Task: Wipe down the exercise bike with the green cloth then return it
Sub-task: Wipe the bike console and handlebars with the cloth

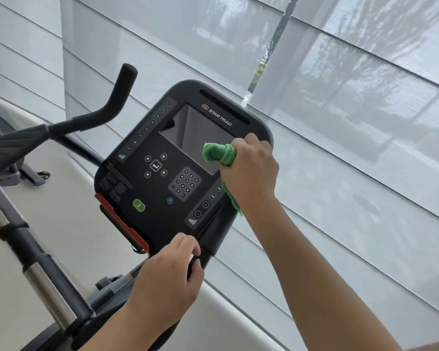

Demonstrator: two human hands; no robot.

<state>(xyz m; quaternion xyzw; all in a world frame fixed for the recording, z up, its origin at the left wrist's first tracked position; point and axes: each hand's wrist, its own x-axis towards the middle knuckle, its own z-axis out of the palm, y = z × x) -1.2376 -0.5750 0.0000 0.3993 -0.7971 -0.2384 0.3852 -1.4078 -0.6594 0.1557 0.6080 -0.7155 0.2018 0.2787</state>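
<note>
A: Right hand [249, 171] grip: fingers curled round a bunched green cloth [219, 153], wad pressed onto the lower right part of the dark screen [195, 138] of the Star Trac console [162, 173]. One tail of cloth hangs below the palm, past the console's right edge.

B: Left hand [167, 277]?

A: Fingers curled over the console's bottom edge, thumb side against the black post beneath it. Grips the bike, not the cloth.

B: Room around the cloth grip?

A: Left of it and below: keypad [185, 183], arrow keys, green button [138, 205], all uncovered. Right of it the console rim is close; beyond that, open air up to the grey roller blinds [352, 110]. Further left, a black handlebar [117, 97] rises, well apart.

B: Surface, room?

A: Console face matte black, screen reflective. Red strip [122, 224] along its lower left edge. Pale sill under the blinds; tree shapes show faintly through the fabric.
</note>
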